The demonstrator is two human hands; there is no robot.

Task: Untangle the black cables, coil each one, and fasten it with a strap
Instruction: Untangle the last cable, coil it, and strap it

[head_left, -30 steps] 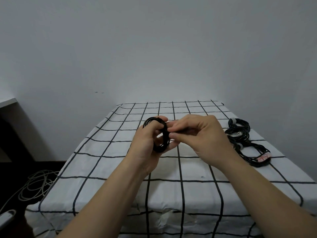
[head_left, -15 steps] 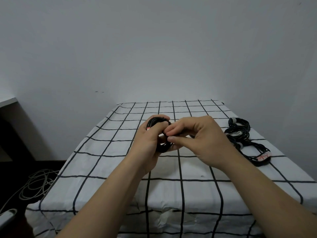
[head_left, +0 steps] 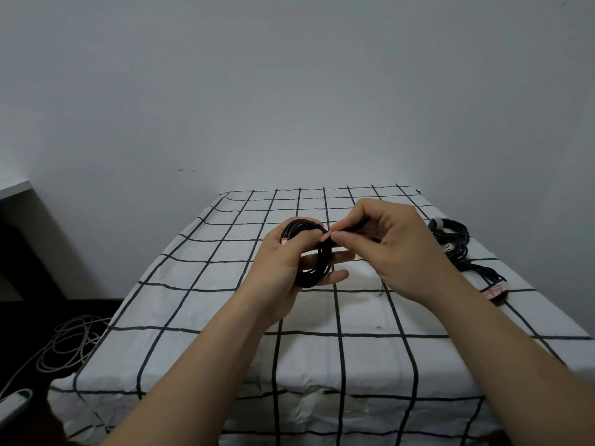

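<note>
My left hand grips a small coil of black cable above the middle of the checked table, thumb across its top. A strap with a pale, red-edged face wraps the coil. My right hand pinches the dark free end of that strap between thumb and forefinger, just right of the coil. A second bundle of black cables lies on the table at the right, with a white and red strap at its near end.
The table is covered by a white cloth with black grid lines and stands against a grey wall. On the dark floor at the left lie loose grey cables. A white object shows at the lower left edge.
My right hand has drawn the strap end a little to the right, away from the coil. My left hand has turned the coil slightly, so more of its loop shows.
</note>
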